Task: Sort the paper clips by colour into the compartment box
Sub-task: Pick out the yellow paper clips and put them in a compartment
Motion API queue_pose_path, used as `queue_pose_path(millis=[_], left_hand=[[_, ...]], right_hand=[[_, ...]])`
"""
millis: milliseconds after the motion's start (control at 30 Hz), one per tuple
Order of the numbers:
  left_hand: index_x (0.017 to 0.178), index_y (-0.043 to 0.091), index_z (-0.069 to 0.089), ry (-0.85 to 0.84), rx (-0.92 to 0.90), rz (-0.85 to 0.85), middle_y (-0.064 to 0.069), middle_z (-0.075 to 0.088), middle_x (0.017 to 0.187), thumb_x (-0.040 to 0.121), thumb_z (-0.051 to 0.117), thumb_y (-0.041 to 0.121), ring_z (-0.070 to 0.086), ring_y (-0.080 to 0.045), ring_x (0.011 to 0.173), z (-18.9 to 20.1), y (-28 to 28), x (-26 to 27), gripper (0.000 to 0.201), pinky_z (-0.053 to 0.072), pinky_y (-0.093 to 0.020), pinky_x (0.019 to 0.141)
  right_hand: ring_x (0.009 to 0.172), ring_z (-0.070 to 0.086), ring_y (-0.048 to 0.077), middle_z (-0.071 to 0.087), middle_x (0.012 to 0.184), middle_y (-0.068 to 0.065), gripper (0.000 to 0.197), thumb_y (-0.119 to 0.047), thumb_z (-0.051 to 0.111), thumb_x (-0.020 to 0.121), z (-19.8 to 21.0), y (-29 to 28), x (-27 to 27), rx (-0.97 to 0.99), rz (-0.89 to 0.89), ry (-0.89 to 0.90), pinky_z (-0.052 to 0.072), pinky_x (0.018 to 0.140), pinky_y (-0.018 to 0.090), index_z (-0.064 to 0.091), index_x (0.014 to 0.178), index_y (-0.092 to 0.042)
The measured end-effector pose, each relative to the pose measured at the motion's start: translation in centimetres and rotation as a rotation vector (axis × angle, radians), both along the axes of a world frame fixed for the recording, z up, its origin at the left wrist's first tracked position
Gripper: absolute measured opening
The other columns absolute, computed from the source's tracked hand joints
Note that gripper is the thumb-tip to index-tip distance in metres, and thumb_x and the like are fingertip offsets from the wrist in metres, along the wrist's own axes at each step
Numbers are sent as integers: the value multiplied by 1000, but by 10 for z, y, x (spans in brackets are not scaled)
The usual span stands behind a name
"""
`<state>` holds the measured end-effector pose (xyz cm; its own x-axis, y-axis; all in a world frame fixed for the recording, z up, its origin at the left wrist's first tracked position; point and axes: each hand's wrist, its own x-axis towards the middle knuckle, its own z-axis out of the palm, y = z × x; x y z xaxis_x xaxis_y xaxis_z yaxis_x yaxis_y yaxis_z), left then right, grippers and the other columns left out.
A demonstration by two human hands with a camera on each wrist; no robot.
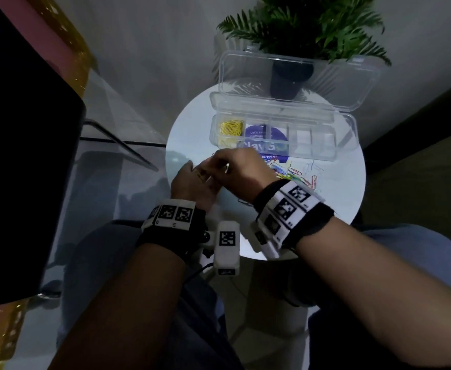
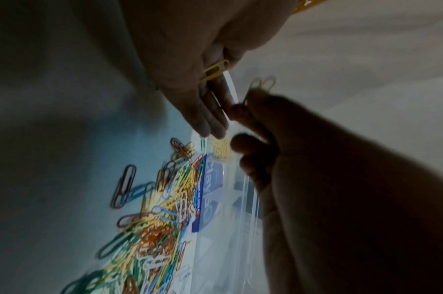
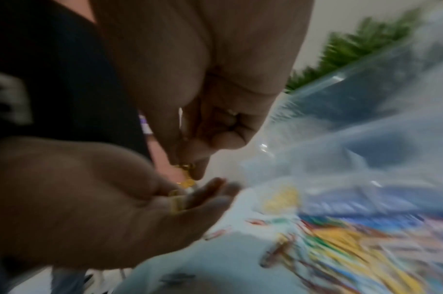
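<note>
The clear compartment box [image 1: 312, 156] stands open on the round white table [image 1: 339, 188]; its far-left compartment holds yellow paper clips [image 1: 231, 128]. A mixed-colour pile of clips [image 1: 296, 174] [image 2: 152, 218] lies in front of the box. Both hands meet left of the pile. My left hand [image 1: 192, 180] [image 3: 114, 199] lies palm up with straight fingers, and yellow clips [image 2: 215, 69] rest on the palm. Just above that palm, my right hand [image 1: 237, 166] [image 3: 210, 119] pinches yellow clips [image 3: 187, 169] between thumb and fingertips.
The box lid [image 1: 299, 76] stands open at the back, before a potted plant [image 1: 312, 22]. A blue printed card [image 1: 267, 140] lies under the box. One dark clip [image 1: 243, 202] lies near my right wrist. A large black object [image 1: 19, 156] stands to the left.
</note>
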<state>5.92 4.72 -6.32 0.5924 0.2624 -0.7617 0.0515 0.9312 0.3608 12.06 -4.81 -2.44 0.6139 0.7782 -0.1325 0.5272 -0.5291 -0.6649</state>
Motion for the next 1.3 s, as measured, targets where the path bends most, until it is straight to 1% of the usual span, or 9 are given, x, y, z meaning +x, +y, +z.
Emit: queue_pose_path(millis=[100, 167, 267, 467, 700, 800, 967, 1200, 1300], left_hand=[[81, 10, 50, 80, 58, -37, -5, 63, 47, 102, 27, 27, 62, -17, 41, -2, -1, -2, 36, 50, -21, 42], [77, 10, 50, 71, 56, -7, -3, 61, 44, 101, 28, 25, 61, -15, 40, -4, -1, -2, 36, 51, -21, 52], [58, 4, 67, -16, -17, -18, -8, 67, 56, 102, 21, 29, 67, -17, 50, -7, 1, -4, 68, 50, -32, 73], [45, 5, 69, -16, 14, -80, -8, 69, 61, 102, 21, 29, 68, -15, 52, -8, -1, 0, 78, 52, -29, 68], [47, 3, 70, -32, 12, -92, -9, 69, 60, 102, 22, 28, 69, -16, 52, -7, -4, 4, 77, 56, -27, 53], [47, 4, 70, -46, 15, -93, -7, 69, 59, 101, 21, 29, 69, -15, 53, -6, -3, 6, 77, 55, -25, 59], [49, 3, 70, -61, -9, -92, -9, 69, 61, 101, 21, 29, 69, -16, 53, -6, -3, 8, 76, 56, -27, 53], [49, 5, 71, -59, 14, -111, -7, 70, 62, 101, 20, 29, 69, -14, 55, -8, -2, 9, 77, 55, -24, 63], [49, 4, 71, -64, 14, -114, -7, 70, 62, 101, 20, 29, 69, -15, 55, -8, -1, 9, 77, 56, -23, 59]], right_hand=[[93, 63, 29, 70, 99, 11, 23, -25, 52, 90, 7, 5, -13, -71, 62, -41, 51, 81, 40, 70, 100, -14], [95, 61, 30, 68, 100, 12, 23, -25, 53, 90, 11, -1, -12, -18, 15, -70, 49, 82, 39, 69, 100, -12], [92, 61, 26, 69, 98, 9, 17, -22, 57, 87, 7, -28, 8, 17, -205, -64, 47, 82, 33, 69, 94, -12], [98, 60, 25, 67, 103, 8, 14, -17, 60, 85, -27, -72, 31, -284, -191, 46, 41, 80, 24, 70, 95, -15], [103, 57, 29, 58, 113, 12, 21, -11, 51, 89, -38, -75, 35, -239, -356, -46, 43, 86, 31, 68, 101, -12], [99, 58, 28, 57, 107, 11, 20, -17, 58, 85, -36, -66, 32, -175, -256, -74, 46, 84, 33, 67, 103, -15], [108, 54, 29, 52, 115, 10, 33, -33, 62, 85, -34, -42, 33, -391, -66, -132, 48, 89, 38, 64, 113, -15], [96, 58, 28, 56, 105, 13, 17, -22, 59, 85, -42, -44, 37, -294, -199, -64, 45, 81, 33, 68, 94, -9], [78, 53, 17, 55, 90, 5, 14, -19, 62, 85, -42, -51, 40, -229, -253, 27, 39, 74, 24, 66, 85, -6]])
